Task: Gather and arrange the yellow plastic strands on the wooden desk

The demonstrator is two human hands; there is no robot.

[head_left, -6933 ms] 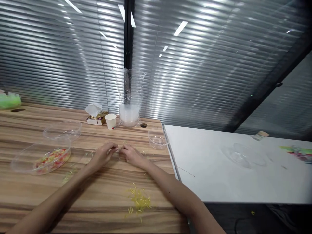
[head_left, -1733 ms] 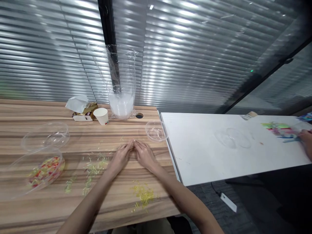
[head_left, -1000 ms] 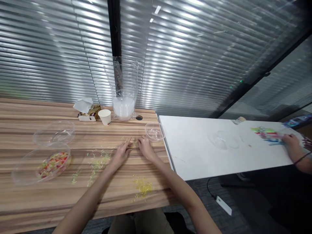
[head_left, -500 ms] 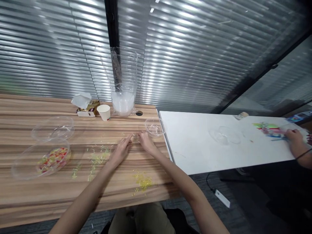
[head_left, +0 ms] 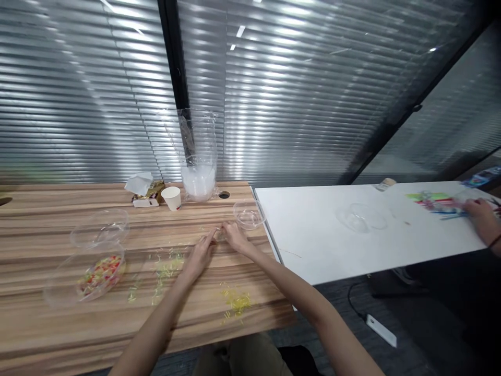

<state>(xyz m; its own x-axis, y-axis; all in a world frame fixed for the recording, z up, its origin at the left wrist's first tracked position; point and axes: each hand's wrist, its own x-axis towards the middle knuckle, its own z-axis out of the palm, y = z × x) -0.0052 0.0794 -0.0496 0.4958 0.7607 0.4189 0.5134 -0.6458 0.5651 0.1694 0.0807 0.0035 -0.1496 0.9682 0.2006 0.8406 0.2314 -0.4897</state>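
My left hand (head_left: 201, 254) and my right hand (head_left: 234, 235) rest on the wooden table with their fingertips almost together. The fingers of both are drawn in, the left index reaching forward; whatever small thing they pinch is too tiny to make out. Just beyond my right hand stands a clear plastic bowl (head_left: 249, 214). Left of my left hand lie scattered pale green-yellow slivers (head_left: 168, 269). A small heap of yellow bits (head_left: 238, 302) is nearer the table's front edge. Farther left, a tilted-looking clear container (head_left: 62, 282) holds red, yellow and pale pieces (head_left: 100, 272).
At the back stand a paper cup (head_left: 171, 198), a tissue pack (head_left: 145, 190) and a clear bag with white contents (head_left: 199, 181). A clear lid or bowl (head_left: 99, 228) lies left. On the white table (head_left: 301, 219), another person's hand (head_left: 482, 216) is by coloured strips (head_left: 432, 201).
The camera view has shifted, so the table sits lower and slightly right in the picture. My hands stay close together at the same spot on the table, with only slight finger movement.
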